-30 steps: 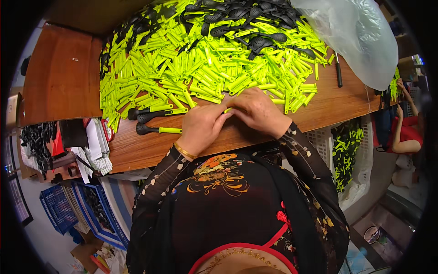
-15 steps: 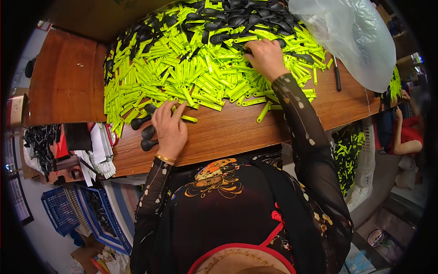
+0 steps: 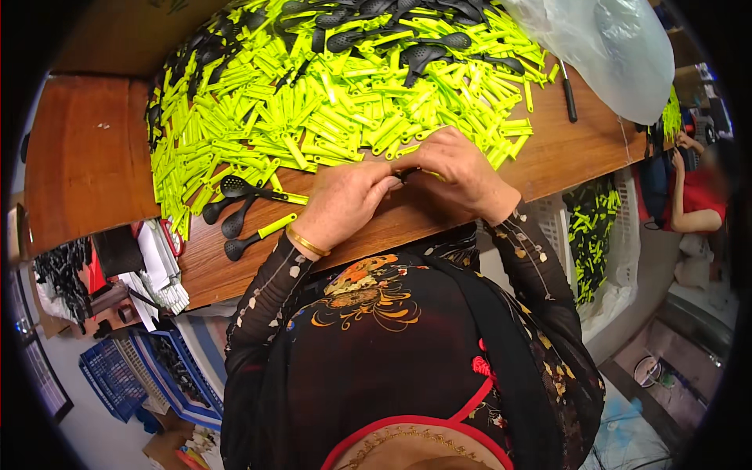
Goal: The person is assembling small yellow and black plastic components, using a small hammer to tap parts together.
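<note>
Green handles (image 3: 313, 117) lie in a wide heap across the upper middle of the frame, on a wooden table (image 3: 564, 157), with black spoon heads (image 3: 423, 59) strewn along the heap's top edge. Half a second ago the hands were well apart, the right one up in the heap and the left one over at the spoons. Now both have come together at the centre of the frame, just below the heap. The left hand (image 3: 345, 200) and the right hand (image 3: 454, 172) meet with fingers curled inward, nearly closed, gripping a small dark piece (image 3: 403, 175) between them; most of it is hidden, and I can't tell how hard they squeeze. With the left hand gone from there, four spoons (image 3: 235, 225) show plainly at middle left, black heads outward, green on at least two of their handles.
</note>
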The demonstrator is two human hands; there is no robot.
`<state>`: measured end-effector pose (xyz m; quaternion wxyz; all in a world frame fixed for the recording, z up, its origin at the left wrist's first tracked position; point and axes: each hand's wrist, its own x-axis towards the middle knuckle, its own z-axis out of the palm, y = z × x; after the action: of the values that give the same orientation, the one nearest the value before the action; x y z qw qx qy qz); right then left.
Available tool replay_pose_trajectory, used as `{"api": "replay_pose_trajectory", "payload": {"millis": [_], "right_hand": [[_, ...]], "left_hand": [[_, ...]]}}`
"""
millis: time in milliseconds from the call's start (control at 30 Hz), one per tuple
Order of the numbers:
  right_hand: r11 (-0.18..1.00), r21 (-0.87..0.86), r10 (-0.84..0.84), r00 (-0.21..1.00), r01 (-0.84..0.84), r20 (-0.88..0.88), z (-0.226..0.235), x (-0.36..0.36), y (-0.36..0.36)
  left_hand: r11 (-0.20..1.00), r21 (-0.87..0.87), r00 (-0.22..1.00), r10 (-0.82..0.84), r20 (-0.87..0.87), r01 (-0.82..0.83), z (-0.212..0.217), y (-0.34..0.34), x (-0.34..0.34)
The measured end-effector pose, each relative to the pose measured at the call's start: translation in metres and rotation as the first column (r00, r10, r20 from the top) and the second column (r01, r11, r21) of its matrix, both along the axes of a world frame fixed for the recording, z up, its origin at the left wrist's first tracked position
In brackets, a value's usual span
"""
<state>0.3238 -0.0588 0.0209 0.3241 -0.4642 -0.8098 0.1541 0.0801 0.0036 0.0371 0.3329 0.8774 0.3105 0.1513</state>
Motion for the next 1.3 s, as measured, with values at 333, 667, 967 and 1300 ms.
{"api": "replay_pose_trajectory", "payload": {"millis": [333,667,967,1300], "right_hand": [[0.981,0.108,-0.188,0.91,0.159,0.371,-0.043,0.026,0.015],[0.907,-0.406,-0.343,0.761,0.116,-0.551,-0.02,-0.016,0.003],[0.807,-0.57,-0.389,0.584,-0.158,-0.713,-0.039,-0.034,0.011],[0.707,-0.636,-0.52,0.382,-0.309,-0.764,-0.021,-0.035,0.014]], "left_hand": [[0.813,-0.546,0.937,0.322,0.135,-0.201,-0.041,-0.012,-0.006],[0.531,-0.845,0.845,0.48,0.236,-0.066,-0.057,-0.022,-0.007],[0.545,-0.838,0.847,0.462,0.264,-0.036,-0.048,-0.022,-0.001],[0.659,-0.745,0.862,0.434,0.262,-0.105,-0.039,-0.023,-0.007]]}}
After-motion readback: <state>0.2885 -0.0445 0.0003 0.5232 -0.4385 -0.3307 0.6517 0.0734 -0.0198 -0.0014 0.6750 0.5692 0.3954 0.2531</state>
